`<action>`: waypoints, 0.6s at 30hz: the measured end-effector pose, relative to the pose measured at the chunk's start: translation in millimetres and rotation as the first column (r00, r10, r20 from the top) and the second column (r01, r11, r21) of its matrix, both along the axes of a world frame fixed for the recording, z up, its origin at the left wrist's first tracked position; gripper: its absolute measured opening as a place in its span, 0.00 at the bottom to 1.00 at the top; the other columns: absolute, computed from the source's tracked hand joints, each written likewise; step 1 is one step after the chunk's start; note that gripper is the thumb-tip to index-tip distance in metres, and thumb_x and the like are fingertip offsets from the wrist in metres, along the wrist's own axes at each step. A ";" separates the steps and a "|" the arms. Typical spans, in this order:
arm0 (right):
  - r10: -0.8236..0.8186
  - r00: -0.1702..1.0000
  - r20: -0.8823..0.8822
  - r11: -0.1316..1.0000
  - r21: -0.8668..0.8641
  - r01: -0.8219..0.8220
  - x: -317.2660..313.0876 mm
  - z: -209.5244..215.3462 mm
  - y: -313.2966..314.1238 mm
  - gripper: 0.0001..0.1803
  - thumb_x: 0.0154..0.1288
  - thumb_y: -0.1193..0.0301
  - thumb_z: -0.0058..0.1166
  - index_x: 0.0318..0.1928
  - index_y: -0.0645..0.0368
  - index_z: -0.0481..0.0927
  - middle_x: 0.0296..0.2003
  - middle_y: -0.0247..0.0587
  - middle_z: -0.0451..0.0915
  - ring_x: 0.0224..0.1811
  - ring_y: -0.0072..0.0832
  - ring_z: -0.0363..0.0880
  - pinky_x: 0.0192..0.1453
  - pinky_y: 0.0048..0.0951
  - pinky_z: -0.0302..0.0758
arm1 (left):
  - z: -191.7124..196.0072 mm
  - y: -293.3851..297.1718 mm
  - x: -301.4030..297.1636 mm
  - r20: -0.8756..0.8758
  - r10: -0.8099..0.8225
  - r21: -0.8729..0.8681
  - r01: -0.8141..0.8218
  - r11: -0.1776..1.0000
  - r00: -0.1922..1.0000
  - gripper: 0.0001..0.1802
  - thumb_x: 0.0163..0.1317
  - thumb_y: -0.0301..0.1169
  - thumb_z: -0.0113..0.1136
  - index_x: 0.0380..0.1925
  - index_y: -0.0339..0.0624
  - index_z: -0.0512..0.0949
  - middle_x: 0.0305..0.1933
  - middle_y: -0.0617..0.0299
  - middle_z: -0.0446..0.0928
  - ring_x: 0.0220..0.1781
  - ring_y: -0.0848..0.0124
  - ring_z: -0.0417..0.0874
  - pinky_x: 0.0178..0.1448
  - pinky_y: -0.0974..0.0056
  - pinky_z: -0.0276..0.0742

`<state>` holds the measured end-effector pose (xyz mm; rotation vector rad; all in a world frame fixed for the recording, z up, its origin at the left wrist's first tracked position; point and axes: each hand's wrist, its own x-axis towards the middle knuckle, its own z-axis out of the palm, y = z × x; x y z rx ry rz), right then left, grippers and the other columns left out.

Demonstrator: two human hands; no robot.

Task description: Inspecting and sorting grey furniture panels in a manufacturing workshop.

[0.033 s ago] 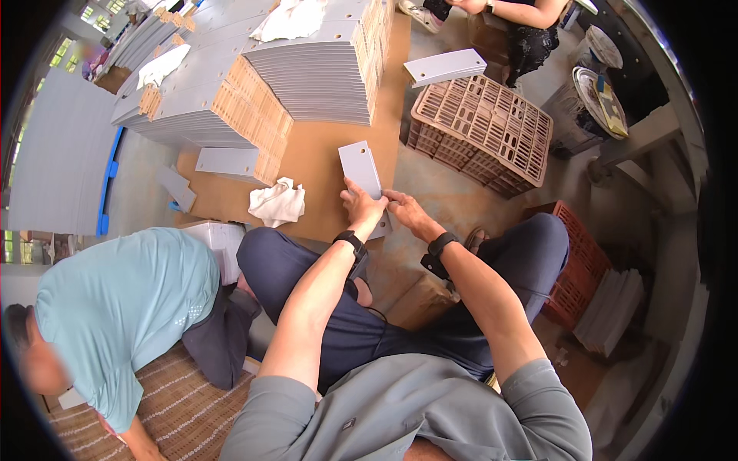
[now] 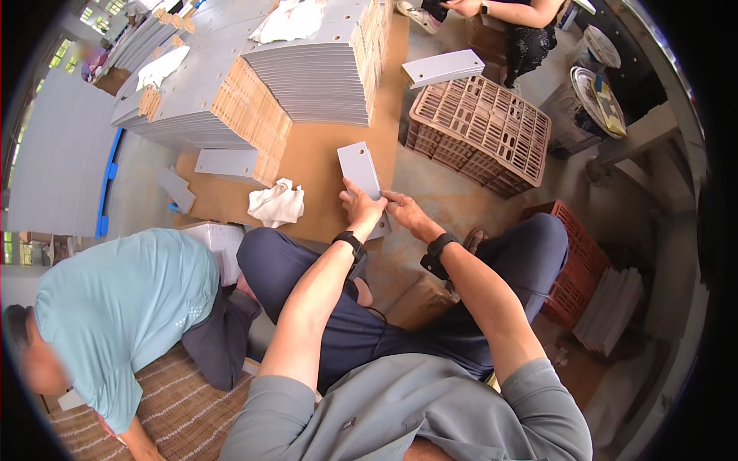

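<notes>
In front of me, over the brown sheet, a narrow grey board (image 2: 358, 164) with a round hole near its far end points away from me. A second edge along its right side suggests another board beneath. My left hand (image 2: 361, 206) grips its middle, thumb on the right and fingers on the left. Against the right edge, close to my left thumb, my right hand (image 2: 410, 213) has its fingers pressed together; whatever they pinch is too small to make out. The near end of the grey board shows below my left hand.
Tall stacks of grey boards (image 2: 307, 81) stand ahead, a white cloth (image 2: 277, 202) near them. Right of centre is an upturned plastic crate (image 2: 480, 127) with boards on it. A red crate (image 2: 576, 265) sits by my right knee. One co-worker (image 2: 131, 292) bends at left; another sits far right.
</notes>
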<state>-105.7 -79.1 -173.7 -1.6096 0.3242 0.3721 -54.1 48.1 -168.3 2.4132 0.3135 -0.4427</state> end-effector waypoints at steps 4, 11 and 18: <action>0.059 0.997 -0.053 0.998 -0.001 -0.059 -2.8 11.2 5.5 0.27 0.69 0.66 0.52 0.66 0.64 0.74 0.61 0.48 0.79 0.65 0.35 0.73 0.68 0.35 0.70 | -1.5 14.7 -2.8 -0.021 -0.006 0.040 0.007 0.999 1.000 0.69 0.49 0.41 0.75 0.78 0.41 0.32 0.67 0.42 0.55 0.68 0.45 0.65 0.67 0.45 0.74; -0.077 0.994 0.074 0.992 0.105 0.069 -12.3 27.8 4.1 0.40 0.66 0.48 0.62 0.68 0.64 0.71 0.63 0.55 0.76 0.67 0.40 0.73 0.71 0.39 0.67 | 4.1 43.0 5.1 0.278 0.130 -0.450 0.009 0.893 0.952 0.63 0.49 0.36 0.73 0.76 0.34 0.40 0.67 0.36 0.58 0.67 0.44 0.66 0.70 0.50 0.70; 0.106 0.987 0.118 0.915 0.376 -0.144 -27.7 87.2 -26.9 0.53 0.61 0.40 0.64 0.76 0.57 0.60 0.68 0.46 0.70 0.71 0.38 0.63 0.71 0.42 0.65 | 66.9 -4.3 -12.2 0.030 -0.072 -0.934 0.054 0.354 0.997 0.51 0.62 0.42 0.62 0.77 0.41 0.43 0.69 0.44 0.61 0.63 0.57 0.74 0.66 0.55 0.73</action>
